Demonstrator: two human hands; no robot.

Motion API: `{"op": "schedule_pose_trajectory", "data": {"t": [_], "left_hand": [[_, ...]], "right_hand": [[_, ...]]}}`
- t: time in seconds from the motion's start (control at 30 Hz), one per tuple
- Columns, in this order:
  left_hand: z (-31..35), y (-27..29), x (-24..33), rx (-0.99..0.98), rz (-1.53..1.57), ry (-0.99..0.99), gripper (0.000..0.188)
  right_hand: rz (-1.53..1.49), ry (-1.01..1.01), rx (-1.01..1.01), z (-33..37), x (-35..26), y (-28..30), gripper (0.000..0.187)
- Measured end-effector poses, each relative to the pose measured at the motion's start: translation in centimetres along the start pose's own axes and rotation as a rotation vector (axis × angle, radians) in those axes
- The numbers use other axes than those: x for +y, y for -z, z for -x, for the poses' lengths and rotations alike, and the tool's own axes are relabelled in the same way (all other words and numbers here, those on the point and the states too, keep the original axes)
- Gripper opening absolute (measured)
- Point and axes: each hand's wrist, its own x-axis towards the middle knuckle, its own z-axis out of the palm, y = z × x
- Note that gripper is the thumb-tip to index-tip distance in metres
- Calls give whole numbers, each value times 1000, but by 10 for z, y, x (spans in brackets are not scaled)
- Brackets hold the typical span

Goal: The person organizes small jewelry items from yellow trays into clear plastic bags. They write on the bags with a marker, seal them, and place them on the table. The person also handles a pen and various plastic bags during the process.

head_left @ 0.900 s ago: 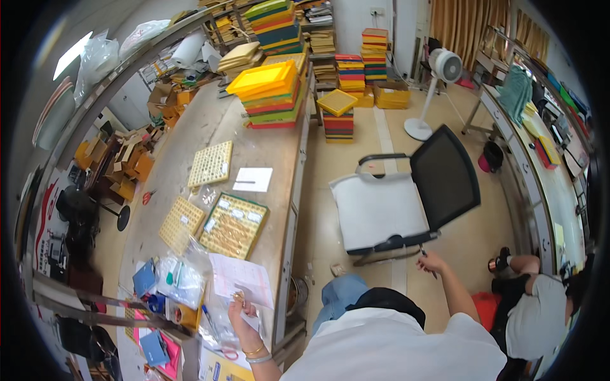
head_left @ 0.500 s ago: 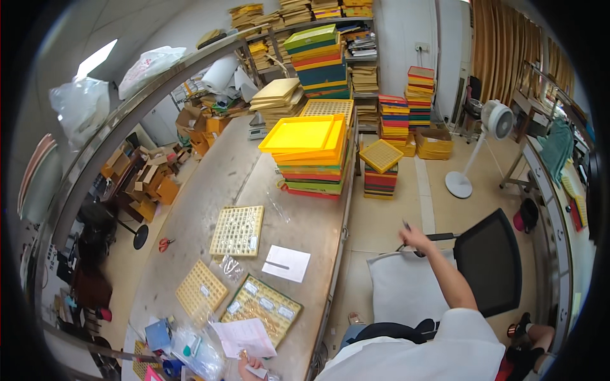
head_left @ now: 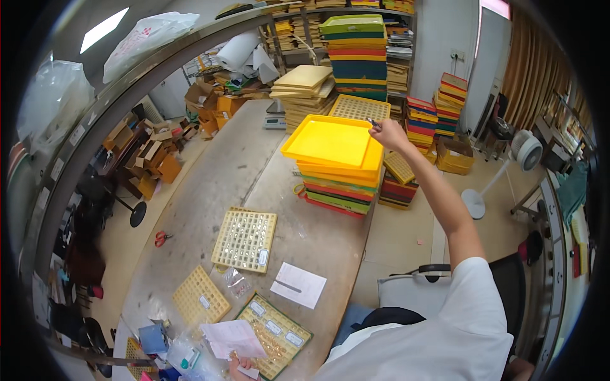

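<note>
My right hand (head_left: 389, 135) is raised over the near right corner of a yellow tray (head_left: 324, 141), the top one of a tall stack on the table. Its fingers are closed round a slim, dark, shiny pen-like thing (head_left: 372, 122). My left hand (head_left: 239, 366) is low at the table's near end, fingers pinched at the lower edge of a pale pink sheet of paper (head_left: 234, 338). A small white slip (head_left: 251, 373) shows under that hand. Beside it lies a green-edged grid tray (head_left: 279, 340) with white labels and small golden pieces.
Two cream grid trays (head_left: 244, 240) (head_left: 202, 296), a white sheet (head_left: 298, 285), a clear bag (head_left: 237, 284) and red scissors (head_left: 161, 239) lie on the table (head_left: 222, 171). A chair (head_left: 413, 289) and a white fan (head_left: 526, 151) stand to the right.
My right hand has swung up and left, from above the chair to the yellow tray stack, still holding the pen-like thing. The view has shifted; my left hand stays by the pink sheet.
</note>
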Motion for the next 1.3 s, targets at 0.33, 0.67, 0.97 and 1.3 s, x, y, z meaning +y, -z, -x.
{"op": "schedule_pose_trajectory", "data": {"t": [0.33,0.67,0.97,1.3], "left_hand": [[-64,-120,-46,158,90,-52,10],[-87,-244,-99,361,116,-77,10],[-87,-264,-120,352,116,-117,10],[-84,-247,-114,106,200,-229,9]], "right_hand": [[302,119,118,-278,-10,-99,20],[302,206,158,-457,-2,-246,19],[595,588,105,-473,-2,-210,11],[-145,440,516,-346,3,35,25]]}}
